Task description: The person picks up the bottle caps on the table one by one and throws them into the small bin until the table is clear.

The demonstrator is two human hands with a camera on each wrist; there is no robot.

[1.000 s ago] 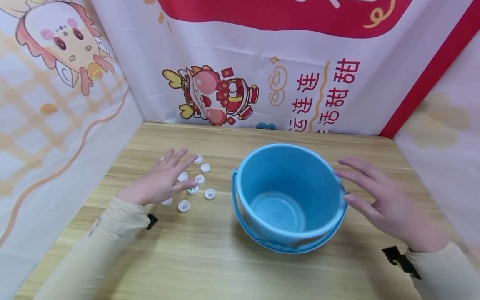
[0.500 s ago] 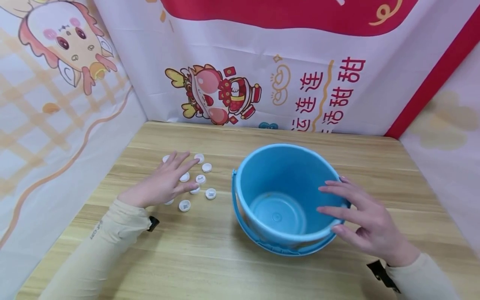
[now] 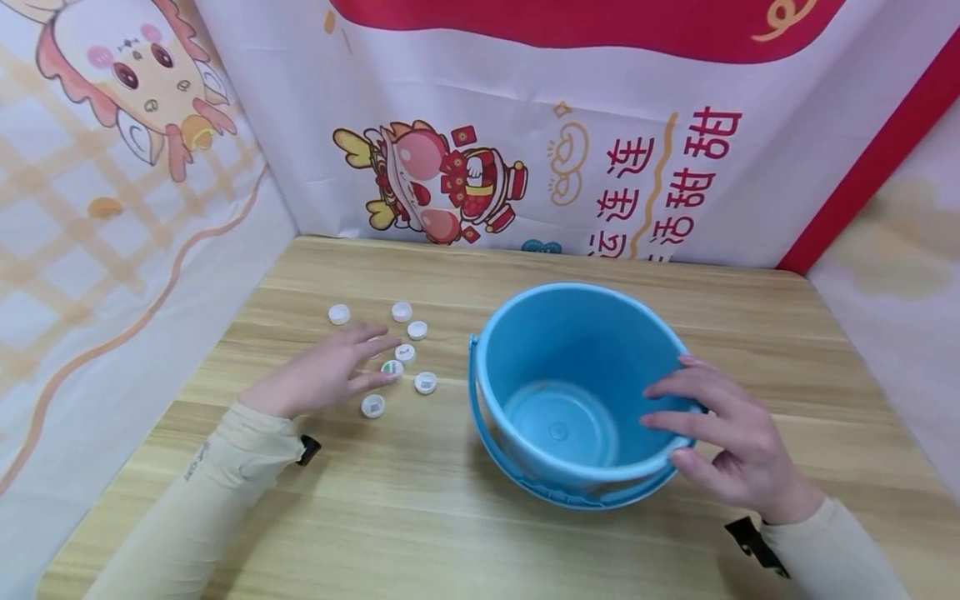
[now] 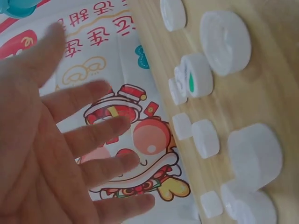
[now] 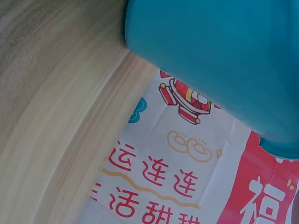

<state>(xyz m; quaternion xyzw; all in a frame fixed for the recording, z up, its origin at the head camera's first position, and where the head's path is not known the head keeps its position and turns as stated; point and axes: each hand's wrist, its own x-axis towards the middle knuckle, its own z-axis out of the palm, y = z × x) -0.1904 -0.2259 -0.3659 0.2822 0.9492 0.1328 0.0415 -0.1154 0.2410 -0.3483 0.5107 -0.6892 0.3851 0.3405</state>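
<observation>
My left hand hovers over several white bottle caps on the left of the table and partly covers the group in the head view. Its fingers are extended and hold nothing; the left wrist view shows the bare palm beside the caps. One cap carries a green mark. To their right a blue bucket stands upright with nothing in it. My right hand grips its right rim, fingers inside and thumb at the outer edge. The right wrist view shows only the bucket's wall, not the hand.
The bucket's handle hangs down along its near side. A wood-grain table carries everything. Printed cloth stands upright behind the table, with more cloth along the left side.
My right hand has come in from beside the bucket and taken hold of its rim. My left hand has drawn slightly back and down, uncovering a cap at the far left.
</observation>
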